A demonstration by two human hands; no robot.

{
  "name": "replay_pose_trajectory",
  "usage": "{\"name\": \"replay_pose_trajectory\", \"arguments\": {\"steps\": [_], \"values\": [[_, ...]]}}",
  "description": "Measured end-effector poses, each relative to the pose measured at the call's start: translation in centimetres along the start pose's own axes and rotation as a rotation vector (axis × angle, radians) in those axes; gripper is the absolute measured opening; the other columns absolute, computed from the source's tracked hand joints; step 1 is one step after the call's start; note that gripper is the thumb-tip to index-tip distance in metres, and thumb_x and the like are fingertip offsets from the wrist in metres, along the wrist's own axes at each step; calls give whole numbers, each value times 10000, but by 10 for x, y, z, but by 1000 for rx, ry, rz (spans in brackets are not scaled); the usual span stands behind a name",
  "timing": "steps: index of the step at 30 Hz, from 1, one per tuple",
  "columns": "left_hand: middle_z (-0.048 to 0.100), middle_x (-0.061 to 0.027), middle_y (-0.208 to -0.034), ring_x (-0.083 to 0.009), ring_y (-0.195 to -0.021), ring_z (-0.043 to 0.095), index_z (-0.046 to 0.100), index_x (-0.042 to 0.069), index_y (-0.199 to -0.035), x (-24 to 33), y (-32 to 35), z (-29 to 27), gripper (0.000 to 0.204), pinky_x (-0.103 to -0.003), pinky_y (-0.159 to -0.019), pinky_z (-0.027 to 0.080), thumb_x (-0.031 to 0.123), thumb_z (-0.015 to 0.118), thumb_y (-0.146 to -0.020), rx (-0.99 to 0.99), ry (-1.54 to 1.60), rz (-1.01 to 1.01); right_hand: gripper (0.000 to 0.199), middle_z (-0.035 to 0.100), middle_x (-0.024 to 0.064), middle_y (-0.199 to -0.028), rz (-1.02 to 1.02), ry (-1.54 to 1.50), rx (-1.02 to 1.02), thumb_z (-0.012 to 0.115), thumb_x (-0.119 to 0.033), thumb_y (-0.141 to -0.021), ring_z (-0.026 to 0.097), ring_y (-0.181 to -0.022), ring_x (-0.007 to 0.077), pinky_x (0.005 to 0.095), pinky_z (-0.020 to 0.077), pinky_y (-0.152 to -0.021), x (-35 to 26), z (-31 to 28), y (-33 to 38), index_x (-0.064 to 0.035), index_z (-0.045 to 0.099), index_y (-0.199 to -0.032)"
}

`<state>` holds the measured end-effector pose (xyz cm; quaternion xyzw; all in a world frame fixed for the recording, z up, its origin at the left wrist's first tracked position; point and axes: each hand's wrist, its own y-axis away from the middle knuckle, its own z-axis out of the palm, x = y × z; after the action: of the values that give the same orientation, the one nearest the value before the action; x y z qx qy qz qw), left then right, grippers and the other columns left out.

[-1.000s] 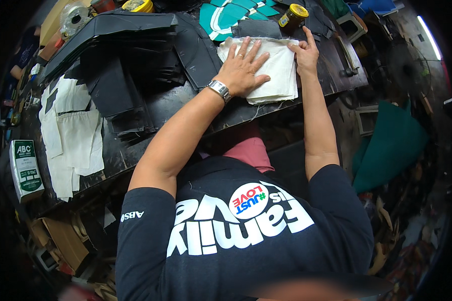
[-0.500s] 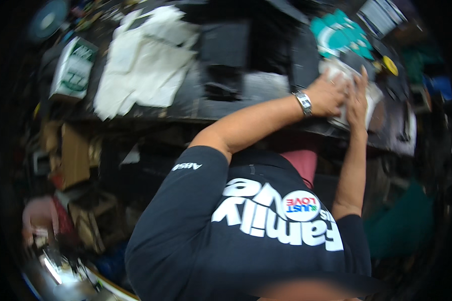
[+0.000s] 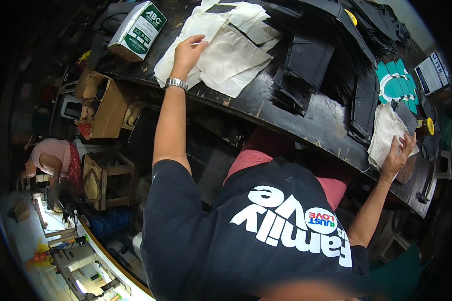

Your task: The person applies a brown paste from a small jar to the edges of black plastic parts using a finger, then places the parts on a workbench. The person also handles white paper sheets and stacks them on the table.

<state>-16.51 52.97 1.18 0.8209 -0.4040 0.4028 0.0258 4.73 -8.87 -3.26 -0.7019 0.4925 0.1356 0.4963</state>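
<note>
At the left part of the table, my left hand (image 3: 187, 56), a metal watch on its wrist, is over a loose pile of off-white cloth pieces (image 3: 236, 60). Its thumb and fingers are drawn together, with a thin white sliver between them that I cannot make out. Far to the right, my right hand (image 3: 398, 156) has its fingers spread at the near edge of a smaller stack of off-white cloth (image 3: 385, 131). Nothing shows in its grasp. A dark grey piece (image 3: 404, 114) lies against that stack, and a brown piece (image 3: 407, 169) is by the hand.
The dark worktable (image 3: 331, 143) carries stacks of black cut pieces (image 3: 306, 60), teal pieces (image 3: 399, 85), a yellow-lidded jar (image 3: 426, 127) and a green-and-white can (image 3: 138, 31). A cardboard box (image 3: 105, 108) is below. Another person (image 3: 55, 163) bends near a sewing machine (image 3: 78, 261).
My left hand has gone from the right-hand stack across to the off-white pile on the left. My right hand stays by the smaller stack. The view has turned and shifted.
</note>
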Motion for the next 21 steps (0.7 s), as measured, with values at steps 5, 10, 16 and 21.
{"name": "replay_pose_trajectory", "arguments": {"steps": [5,10,16,21], "values": [[746,-179,-1114,-260,-1042,717,763,61,-1135,-53,-56,9,376,-343,-940,527,329,751,-872,4,48,-156,700,639,109,-1173,-9,-26,-11,663,-69,-960,585,-967,160,329,471,-916,-11,-5,-4,-131,327,-1571],[695,-219,-1225,-347,-1132,674,735,41,-1193,-67,-112,30,624,-399,-1024,491,543,733,-822,71,-334,-169,724,636,108,-1146,-66,-78,-48,649,-29,-956,577,-929,141,303,484,-894,-47,-7,-3,-134,303,-1582],[698,-202,-1229,-311,-1071,703,741,25,-1183,-85,-144,32,682,-363,-974,524,584,759,-793,-80,-303,-329,732,621,110,-1158,-29,-219,-147,614,14,-955,592,-909,136,291,512,-867,-72,-17,23,-131,280,-1590],[707,-176,-1209,-287,-1093,686,740,63,-1199,-64,-131,23,650,-349,-943,523,539,813,-763,-194,-167,-223,726,635,91,-1085,21,-289,-193,615,11,-966,588,-877,112,265,509,-846,-77,-12,33,-132,275,-1592]]}}
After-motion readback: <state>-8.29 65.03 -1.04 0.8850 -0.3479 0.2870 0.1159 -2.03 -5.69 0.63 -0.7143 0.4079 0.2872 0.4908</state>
